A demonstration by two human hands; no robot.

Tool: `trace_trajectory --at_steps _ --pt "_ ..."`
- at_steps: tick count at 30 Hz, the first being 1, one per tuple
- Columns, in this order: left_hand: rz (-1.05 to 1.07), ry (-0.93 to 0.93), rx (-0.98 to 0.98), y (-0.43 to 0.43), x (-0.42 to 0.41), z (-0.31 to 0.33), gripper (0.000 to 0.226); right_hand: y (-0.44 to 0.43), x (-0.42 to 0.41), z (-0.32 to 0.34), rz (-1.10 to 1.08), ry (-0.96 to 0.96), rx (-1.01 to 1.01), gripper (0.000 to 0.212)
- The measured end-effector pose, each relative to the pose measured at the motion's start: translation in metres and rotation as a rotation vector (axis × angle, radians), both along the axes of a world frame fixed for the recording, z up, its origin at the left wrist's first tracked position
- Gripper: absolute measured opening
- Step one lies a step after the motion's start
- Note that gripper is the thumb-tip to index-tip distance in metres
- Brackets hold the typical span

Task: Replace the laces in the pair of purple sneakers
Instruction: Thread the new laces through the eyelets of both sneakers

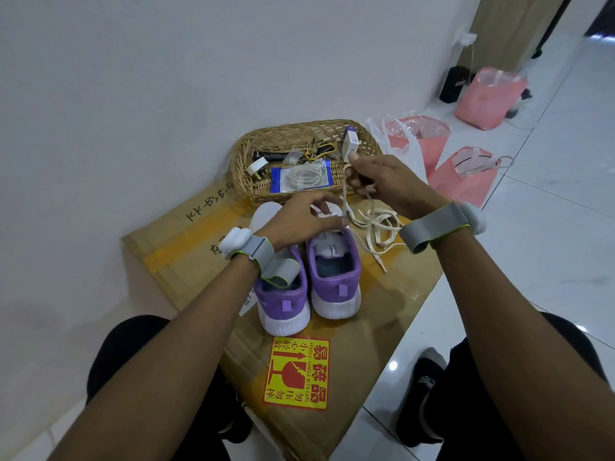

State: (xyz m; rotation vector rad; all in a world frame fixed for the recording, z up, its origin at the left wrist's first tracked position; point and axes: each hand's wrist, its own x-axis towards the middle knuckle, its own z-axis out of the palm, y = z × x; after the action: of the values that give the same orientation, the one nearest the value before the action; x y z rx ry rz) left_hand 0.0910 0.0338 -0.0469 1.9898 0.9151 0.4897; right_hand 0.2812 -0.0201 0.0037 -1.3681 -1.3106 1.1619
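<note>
Purple sneakers [334,277] are standing side by side, heels toward the person, on a flattened cardboard box [382,327] lying on the floor. The left hand [299,217] is resting on the front of the right-hand sneaker, fingers curling round its upper. Whether it is also pinching lace cannot be told. The right hand [382,178] is hovering just beyond and above that shoe's toe, thumb and fingers pinching a cream lace [376,227]. The lace is hanging from this hand down to the shoe, and its loose length is lying tangled on the box just right of the sneaker.

A wicker basket [299,128] is sitting on the far end of the box against the wall, just behind both hands. It is holding several items:
- a blue packet [301,176] with a coiled white cord or lace inside
- a white plug [258,168]
- a black bar-shaped item [269,156]
- a bunch of keys [316,153]
- a small white carton [351,143] standing upright

Pink bags [462,178] are standing on the tiled floor to the right, contents not discernible.
</note>
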Motion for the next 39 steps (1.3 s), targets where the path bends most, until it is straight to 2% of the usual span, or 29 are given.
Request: trace_trajectory --at_steps 5,9,11,14,17,21,23,25,28,30,35,39 --pt "0.118 -0.224 -0.112 -0.007 0.008 0.006 0.010 0.001 -0.001 0.001 -0.050 0.089 0.023 0.037" --pt "0.444 -0.349 -0.273 0.006 0.003 0.009 0.019 0.001 0.004 0.006 -0.133 0.159 0.020 0.039" --pt "0.440 -0.349 -0.205 0.006 0.001 0.009 0.015 -0.001 0.001 0.006 -0.127 0.134 0.019 0.039" --pt "0.263 -0.234 0.105 -0.007 0.003 0.015 0.021 -0.001 -0.007 0.003 -0.090 0.037 0.020 0.039" --pt "0.292 -0.128 0.325 -0.002 0.002 0.016 0.029 -0.003 -0.010 0.005 -0.096 -0.004 0.021 0.039" --pt "0.476 0.196 0.328 0.026 -0.020 -0.008 0.033 -0.003 -0.004 0.008 -0.157 0.004 0.037 0.038" --pt "0.443 0.320 0.399 0.024 -0.022 -0.013 0.026 -0.002 -0.006 0.005 -0.150 -0.005 0.044 0.037" --pt "0.324 0.238 0.513 0.016 -0.014 -0.006 0.046 0.001 -0.010 0.001 -0.114 -0.049 0.052 0.036" --pt "0.220 0.151 0.641 0.008 -0.003 0.004 0.039 0.004 -0.014 -0.003 -0.052 -0.117 0.071 0.037" --pt "0.263 0.215 0.655 0.014 -0.009 0.001 0.038 0.004 -0.011 -0.002 -0.046 -0.141 0.069 0.037" --pt "0.563 0.529 0.511 0.029 -0.030 -0.004 0.033 0.003 0.005 -0.002 -0.180 -0.130 0.073 0.037" --pt "0.633 0.653 0.452 0.036 -0.038 -0.004 0.033 0.004 0.010 -0.002 -0.294 -0.144 0.059 0.036"
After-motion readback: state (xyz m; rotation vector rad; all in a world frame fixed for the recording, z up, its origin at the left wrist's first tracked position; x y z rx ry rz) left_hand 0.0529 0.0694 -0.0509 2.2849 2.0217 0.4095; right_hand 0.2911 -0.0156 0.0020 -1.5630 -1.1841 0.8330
